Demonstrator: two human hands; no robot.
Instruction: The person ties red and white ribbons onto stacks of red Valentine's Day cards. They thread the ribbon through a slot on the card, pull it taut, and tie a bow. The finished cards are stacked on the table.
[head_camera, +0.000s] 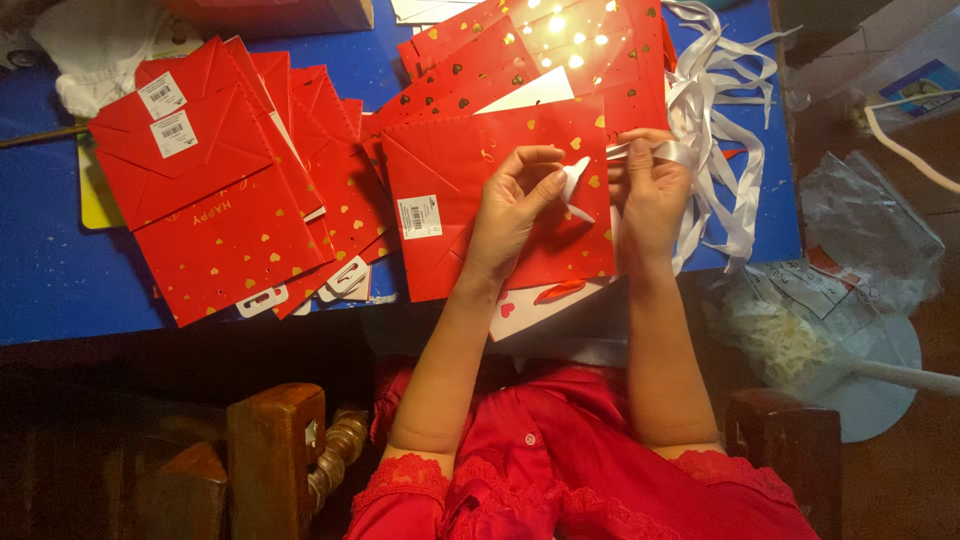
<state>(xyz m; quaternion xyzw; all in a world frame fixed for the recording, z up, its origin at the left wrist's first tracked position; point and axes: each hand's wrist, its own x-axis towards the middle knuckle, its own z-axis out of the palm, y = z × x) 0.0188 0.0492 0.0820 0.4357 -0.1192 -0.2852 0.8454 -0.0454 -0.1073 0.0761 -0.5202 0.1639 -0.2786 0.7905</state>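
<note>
A flat red paper gift bag (450, 190) with gold hearts lies in front of me on the blue table (50, 270). My left hand (512, 205) pinches one end of a white ribbon (576, 185) over the bag. My right hand (650, 190) grips the same ribbon a little to the right, where it runs off to a loose heap of white ribbons (725, 110).
A stack of the same red bags (220, 190) lies fanned out at the left, another pile (540, 60) behind the one in front. Crumpled clear plastic bags (860, 230) sit off the table's right edge. A wooden chair arm (275, 450) is below left.
</note>
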